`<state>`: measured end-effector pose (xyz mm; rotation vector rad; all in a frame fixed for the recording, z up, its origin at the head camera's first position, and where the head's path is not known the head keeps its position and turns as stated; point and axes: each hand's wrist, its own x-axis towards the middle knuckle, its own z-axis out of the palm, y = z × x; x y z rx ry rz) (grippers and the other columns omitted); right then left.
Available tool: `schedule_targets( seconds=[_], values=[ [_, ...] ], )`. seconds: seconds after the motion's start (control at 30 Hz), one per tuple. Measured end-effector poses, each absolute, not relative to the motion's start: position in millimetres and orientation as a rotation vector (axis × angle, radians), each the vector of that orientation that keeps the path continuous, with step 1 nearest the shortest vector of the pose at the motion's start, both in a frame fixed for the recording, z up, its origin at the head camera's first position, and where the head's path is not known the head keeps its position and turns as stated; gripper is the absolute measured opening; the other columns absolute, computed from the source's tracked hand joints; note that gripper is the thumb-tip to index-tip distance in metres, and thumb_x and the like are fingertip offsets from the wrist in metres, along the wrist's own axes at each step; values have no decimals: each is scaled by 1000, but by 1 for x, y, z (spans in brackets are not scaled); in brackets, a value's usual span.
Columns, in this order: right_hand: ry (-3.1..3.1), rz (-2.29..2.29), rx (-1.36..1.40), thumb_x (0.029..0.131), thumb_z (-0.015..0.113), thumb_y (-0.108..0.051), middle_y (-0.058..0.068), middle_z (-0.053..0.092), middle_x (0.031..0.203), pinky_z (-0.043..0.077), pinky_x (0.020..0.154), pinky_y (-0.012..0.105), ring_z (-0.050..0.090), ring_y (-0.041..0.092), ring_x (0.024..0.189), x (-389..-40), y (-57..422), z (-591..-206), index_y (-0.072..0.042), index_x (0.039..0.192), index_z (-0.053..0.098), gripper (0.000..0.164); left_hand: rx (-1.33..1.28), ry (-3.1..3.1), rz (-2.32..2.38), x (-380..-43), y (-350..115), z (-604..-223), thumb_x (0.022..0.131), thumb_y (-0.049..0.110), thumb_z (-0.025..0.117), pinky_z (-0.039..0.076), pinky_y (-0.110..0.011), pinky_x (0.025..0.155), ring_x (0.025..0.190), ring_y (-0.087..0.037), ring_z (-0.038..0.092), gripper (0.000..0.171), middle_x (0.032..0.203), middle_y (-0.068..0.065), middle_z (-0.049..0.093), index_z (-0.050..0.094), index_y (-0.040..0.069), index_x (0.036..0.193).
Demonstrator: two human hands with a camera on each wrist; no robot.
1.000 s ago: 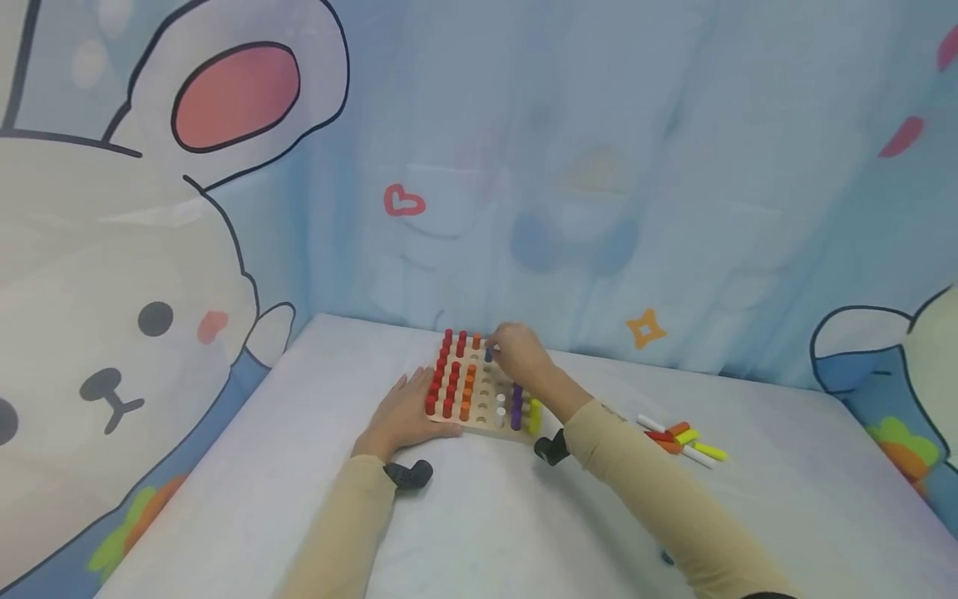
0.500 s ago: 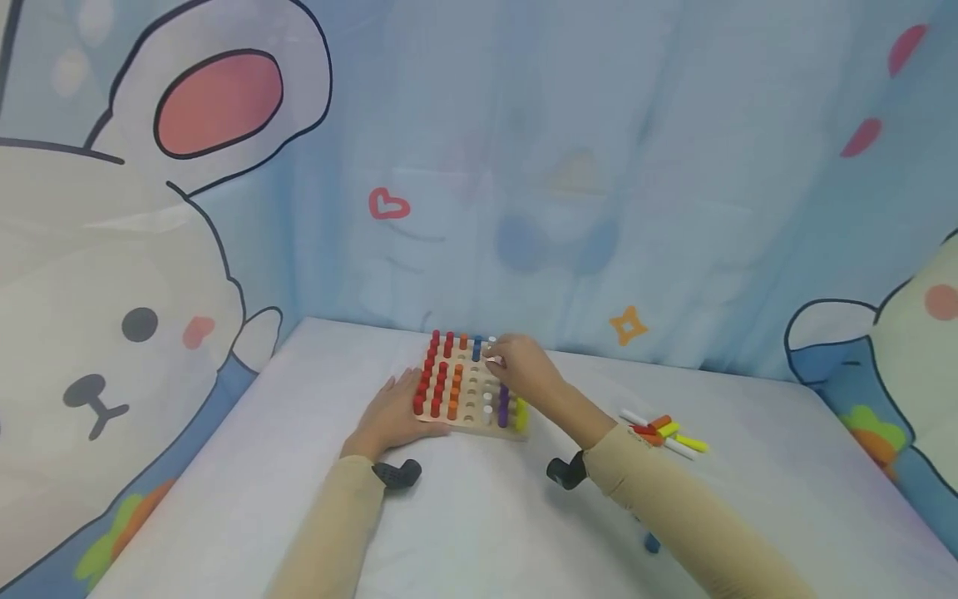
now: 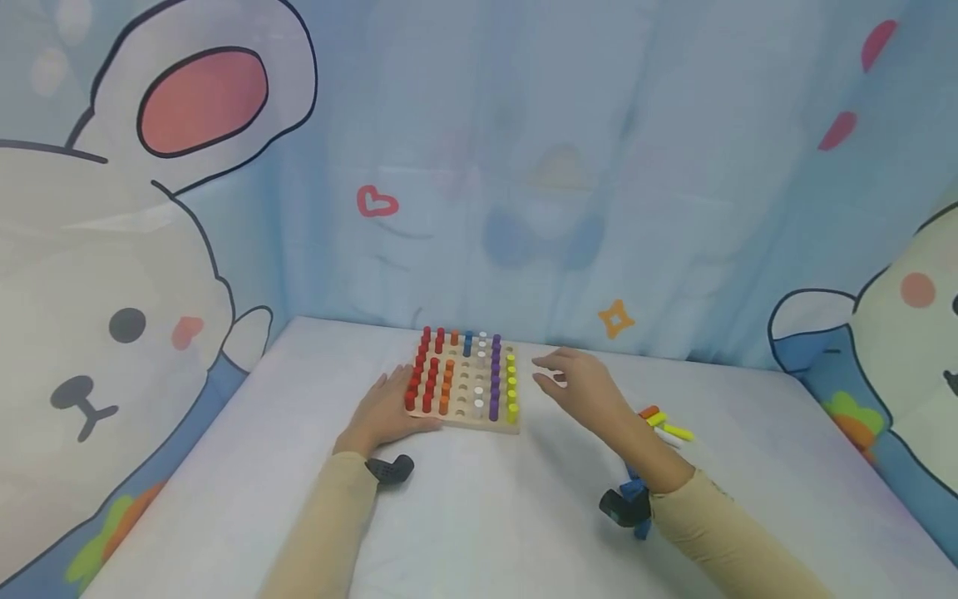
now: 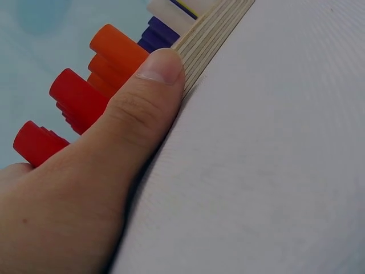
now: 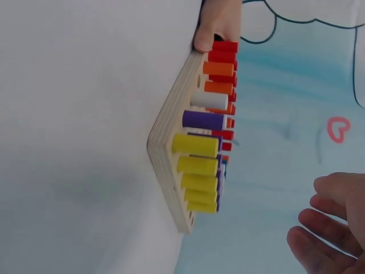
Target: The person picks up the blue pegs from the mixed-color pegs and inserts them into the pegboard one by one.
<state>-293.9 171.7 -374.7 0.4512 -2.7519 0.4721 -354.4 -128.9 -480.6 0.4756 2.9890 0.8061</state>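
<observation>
A wooden pegboard (image 3: 503, 428) lies on the white table with columns of red pegs (image 3: 410, 401), orange, blue, white, purple (image 3: 495, 409) and yellow pegs (image 3: 512, 413). Several holes show bare in the blue and white columns. My left hand (image 3: 382, 416) rests at the board's near left corner, its fingers along the left side. In the left wrist view, the thumb (image 4: 140, 105) presses along the layered front edge. To the right of the board, my right hand (image 3: 587, 391) hovers with relaxed, slightly bent fingers and nothing between them.
Loose pegs lie right of the board: an orange peg (image 3: 649, 411), a yellow peg (image 3: 677, 433) and a white peg (image 3: 667, 438) among them. Blue pegs (image 3: 632, 488) show partly behind the right wrist camera (image 3: 624, 507). A printed curtain (image 3: 449, 274) hangs behind the table.
My right hand has left the board's back rows and moved to the right, its fingers parted. White pegs now stand uncovered at the back. The left hand keeps its place on the board.
</observation>
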Motion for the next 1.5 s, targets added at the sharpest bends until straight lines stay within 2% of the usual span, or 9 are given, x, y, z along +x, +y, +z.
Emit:
schedule_targets(
  seconds=[0.2, 0.4, 0.57, 0.83, 1.07, 1.3, 1.5],
  values=[
    [-2738, 463, 397, 86, 70, -23, 8, 67, 108, 59, 76, 39, 69, 26, 89, -271, 201, -379, -10, 116, 68, 33, 488, 2992, 787, -356, -129, -482, 65, 73, 68, 12, -40, 122, 148, -23, 17, 117, 157, -8, 26, 21, 9, 152],
    [-2668, 481, 448, 84, 72, -18, 10, 67, 105, 59, 73, 39, 70, 27, 86, -251, 225, -384, -6, 115, 68, 33, 481, 2984, 811, -356, -131, -481, 65, 73, 69, 12, -42, 122, 147, -25, 18, 118, 157, -9, 26, 22, 8, 151],
    [-2676, 496, 416, 83, 73, -18, 12, 67, 106, 59, 72, 39, 69, 29, 88, -240, 244, -389, -5, 118, 67, 38, 468, 2984, 797, -357, -133, -482, 64, 75, 67, 13, -42, 122, 147, -25, 18, 119, 157, -9, 25, 21, 9, 152],
    [-2796, 581, 435, 81, 75, -15, 9, 67, 106, 59, 76, 38, 66, 28, 94, -239, 273, -396, -8, 118, 66, 39, 447, 2971, 831, -356, -135, -481, 63, 76, 67, 12, -44, 122, 147, -27, 17, 121, 158, -10, 24, 20, 8, 152],
    [-2965, 675, 482, 80, 75, -14, 11, 66, 109, 57, 82, 38, 65, 30, 100, -244, 294, -411, -5, 123, 63, 45, 454, 2976, 814, -355, -135, -483, 63, 78, 66, 13, -43, 122, 147, -27, 18, 122, 157, -11, 24, 20, 7, 152],
    [-3111, 690, 438, 80, 76, -20, 14, 64, 118, 58, 83, 38, 62, 31, 107, -245, 303, -421, -5, 125, 61, 50, 458, 2984, 799, -355, -134, -484, 63, 77, 66, 13, -43, 122, 147, -27, 18, 122, 157, -11, 25, 20, 7, 152],
    [-3187, 723, 402, 80, 75, -22, 14, 63, 122, 57, 86, 40, 62, 30, 108, -243, 306, -425, -5, 123, 63, 48, 468, 2976, 798, -355, -130, -484, 62, 79, 65, 13, -44, 122, 147, -27, 17, 123, 158, -11, 24, 20, 7, 152]
  ],
)
